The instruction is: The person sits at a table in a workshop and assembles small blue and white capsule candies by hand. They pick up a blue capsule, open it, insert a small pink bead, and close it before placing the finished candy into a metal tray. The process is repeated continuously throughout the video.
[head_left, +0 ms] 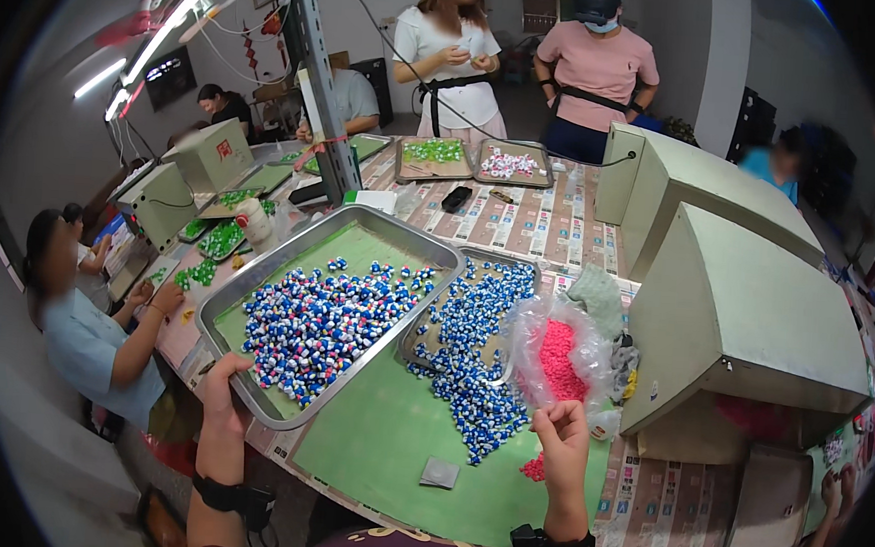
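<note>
My left hand (222, 393) grips the near left corner of a large metal tray (324, 409), which is tilted and raised over the table. Inside lies a heap of small blue-and-white pieces (324, 327), some with red or yellow spots. My right hand (564, 442) is closed, fingertips pinched at the lower edge of a clear plastic bag (598, 359) of pink bits (559, 361); what the fingers hold is hidden. A second metal tray (415, 347) sits partly behind the first, and its blue-and-white pieces (470, 396) spill onto a green mat (366, 460).
A small grey square (439, 472) and loose pink bits (534, 468) lie on the mat. Cream metal boxes (744, 332) stand at right, above an empty-looking tray (769, 504). A metal post (328, 96) rises behind. Two people (595, 73) stand across the table; another person (104, 323) works at left.
</note>
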The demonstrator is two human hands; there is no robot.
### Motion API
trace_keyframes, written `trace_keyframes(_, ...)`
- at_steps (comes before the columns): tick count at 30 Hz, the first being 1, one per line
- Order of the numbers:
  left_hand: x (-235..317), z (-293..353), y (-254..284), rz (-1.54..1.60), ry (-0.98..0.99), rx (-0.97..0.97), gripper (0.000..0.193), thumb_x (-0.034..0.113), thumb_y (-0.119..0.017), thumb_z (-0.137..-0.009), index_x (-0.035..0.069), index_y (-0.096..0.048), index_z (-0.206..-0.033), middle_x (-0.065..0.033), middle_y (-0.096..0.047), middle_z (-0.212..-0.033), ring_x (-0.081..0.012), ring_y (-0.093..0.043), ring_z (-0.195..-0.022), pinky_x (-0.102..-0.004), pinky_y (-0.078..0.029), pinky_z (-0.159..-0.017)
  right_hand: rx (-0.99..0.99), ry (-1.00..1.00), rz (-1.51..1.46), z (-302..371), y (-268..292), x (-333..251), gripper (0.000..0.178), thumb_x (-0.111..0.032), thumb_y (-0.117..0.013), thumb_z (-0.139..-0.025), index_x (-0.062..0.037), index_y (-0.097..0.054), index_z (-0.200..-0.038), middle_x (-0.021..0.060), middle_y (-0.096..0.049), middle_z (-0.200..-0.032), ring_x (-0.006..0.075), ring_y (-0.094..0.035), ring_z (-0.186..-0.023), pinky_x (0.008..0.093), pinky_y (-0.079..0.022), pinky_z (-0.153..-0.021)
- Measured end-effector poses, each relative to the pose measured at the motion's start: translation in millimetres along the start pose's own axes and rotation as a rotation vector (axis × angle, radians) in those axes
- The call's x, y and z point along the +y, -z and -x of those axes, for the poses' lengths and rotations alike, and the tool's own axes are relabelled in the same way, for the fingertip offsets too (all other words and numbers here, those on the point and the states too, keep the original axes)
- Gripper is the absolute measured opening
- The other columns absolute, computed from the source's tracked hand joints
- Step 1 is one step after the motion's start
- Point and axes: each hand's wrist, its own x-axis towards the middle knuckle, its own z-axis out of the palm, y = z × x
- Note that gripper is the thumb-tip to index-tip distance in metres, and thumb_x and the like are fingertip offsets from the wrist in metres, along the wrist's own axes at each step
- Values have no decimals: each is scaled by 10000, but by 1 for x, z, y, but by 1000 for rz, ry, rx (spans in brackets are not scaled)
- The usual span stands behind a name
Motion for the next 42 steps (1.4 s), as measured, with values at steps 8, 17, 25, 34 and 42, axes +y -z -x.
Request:
trace_keyframes(8,3,34,30,10,-47,139,468,97,-508,-723,-25,-541,-1174,-135,-648,-1033,-280,-663,-863,-403,-558,-803,8,-17,33,1,-1,-1,193,40,-598,-879,-76,-444,-878,12,-525,-848,97,-519,-769,245,-440,-724)
trace_keyframes(17,-40,49,108,32,17,139,493,81,-495,-708,-50,-519,-1183,-158,-634,-1063,-290,-653,-890,-415,-554,-816,-34,-13,57,3,-4,1,216,34,-618,-882,-78,-433,-883,14,-536,-873,73,-502,-787,215,-414,-723)
trace_keyframes(25,-85,21,121,108,32,111,518,61,-491,-694,-27,-521,-1204,-135,-631,-1098,-284,-641,-934,-426,-539,-858,-23,0,89,5,-7,-6,182,9,-600,-895,-85,-445,-882,3,-523,-845,93,-517,-774,248,-442,-726)
trace_keyframes(34,-95,-29,139,-121,201,177,385,87,-551,-705,3,-572,-1080,-84,-629,-966,-249,-626,-870,-403,-528,-817,-32,35,129,7,-10,-2,185,21,-600,-892,-85,-448,-887,3,-527,-858,89,-520,-772,244,-445,-726)
trace_keyframes(42,-76,-49,161,-541,322,188,472,475,-583,-914,14,-587,-814,-44,-514,-505,-204,-585,-413,-290,-445,-348,-71,57,77,5,-10,8,207,40,-617,-882,-72,-442,-890,15,-552,-867,68,-520,-781,206,-425,-701)
